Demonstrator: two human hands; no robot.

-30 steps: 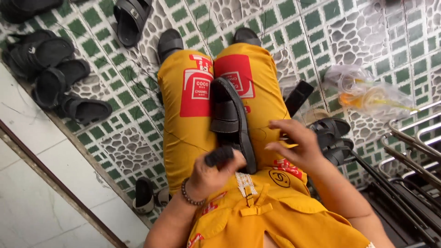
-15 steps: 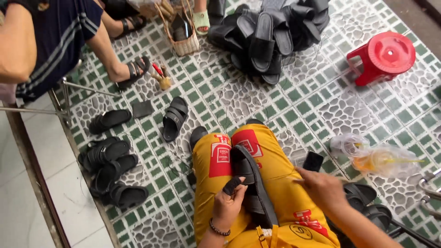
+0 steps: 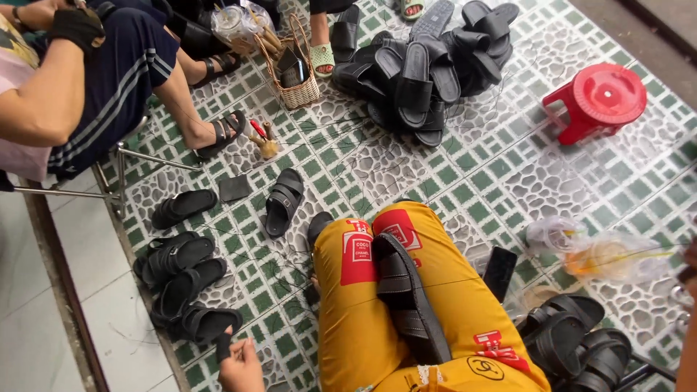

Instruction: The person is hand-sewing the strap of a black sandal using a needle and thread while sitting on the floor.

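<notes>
Item: black sandal (image 3: 409, 297), strapped, with a grey-edged sole; it lay lengthwise on the person's lap, between the thighs of the yellow trousers (image 3: 356, 319), sole tilted up to one side.

Surroundings: green-and-white tiled floor (image 3: 501, 174); a pile of black sandals (image 3: 428, 58) well ahead; a red plastic stool (image 3: 599, 98) to the right; a wicker basket (image 3: 298, 76) near another seated person's feet; a row of finished sandals (image 3: 181, 283) at left; a clear plastic bag (image 3: 602, 254) and a dark phone (image 3: 499, 272) at right. Nothing covered the lap sandal.

Hands: left hand (image 3: 239, 366) sat low at the left, apart from the lap sandal, fingers closed around a small black piece (image 3: 223, 347). Right hand was barely visible at the frame's right edge; its grasp could not be told.
</notes>
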